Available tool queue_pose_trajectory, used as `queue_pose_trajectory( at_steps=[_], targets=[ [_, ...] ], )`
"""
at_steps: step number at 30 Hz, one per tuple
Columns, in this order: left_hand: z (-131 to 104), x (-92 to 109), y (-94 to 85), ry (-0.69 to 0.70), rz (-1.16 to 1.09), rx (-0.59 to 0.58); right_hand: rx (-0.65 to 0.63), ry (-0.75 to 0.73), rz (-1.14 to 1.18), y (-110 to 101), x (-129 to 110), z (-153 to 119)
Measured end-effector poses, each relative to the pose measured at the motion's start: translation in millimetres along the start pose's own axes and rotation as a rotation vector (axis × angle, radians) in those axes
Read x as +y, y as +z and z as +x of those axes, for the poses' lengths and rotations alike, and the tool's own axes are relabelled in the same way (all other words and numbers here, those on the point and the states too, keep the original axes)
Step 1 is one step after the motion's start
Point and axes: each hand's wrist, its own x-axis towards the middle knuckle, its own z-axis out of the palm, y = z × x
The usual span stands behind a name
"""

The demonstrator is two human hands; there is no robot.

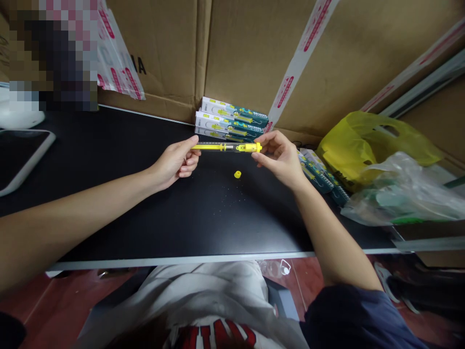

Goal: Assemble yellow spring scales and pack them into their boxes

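Note:
A slim yellow spring scale (228,147) with a clear tube is held level above the black table. My left hand (178,160) is closed around its left end, thumb on top. At the other end, the thumb and fingers of my right hand (278,157) pinch the yellow end piece. Whether that piece is fully seated in the tube, I cannot tell. A small yellow cap (237,174) lies on the table just below the scale, touched by neither hand.
Printed spring scale boxes (230,118) are stacked behind my hands, and more boxes (321,174) lie right of my right wrist. A yellow plastic bag (348,140) and a clear bag (407,194) sit at the right. A white-edged device (25,160) rests at the left. Large cardboard boxes (247,53) wall the back.

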Motion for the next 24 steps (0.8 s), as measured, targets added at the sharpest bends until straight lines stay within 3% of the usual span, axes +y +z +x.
queue_pose_trajectory(
  at_steps=[16, 20, 24],
  targets=[
    [0.7, -0.8, 0.3, 0.034, 0.003, 0.015, -0.008, -0.002, 0.013, -5.3, 1.1, 0.4],
    [0.6, 1.3, 0.3, 0.038, -0.022, 0.025, -0.117, 0.054, -0.103, -16.1, 7.5, 1.1],
    [1.3, 2.2, -1.0, 0.049, -0.029, 0.038, -0.315, 0.081, -0.448, -11.1, 20.0, -1.3]
  ],
)
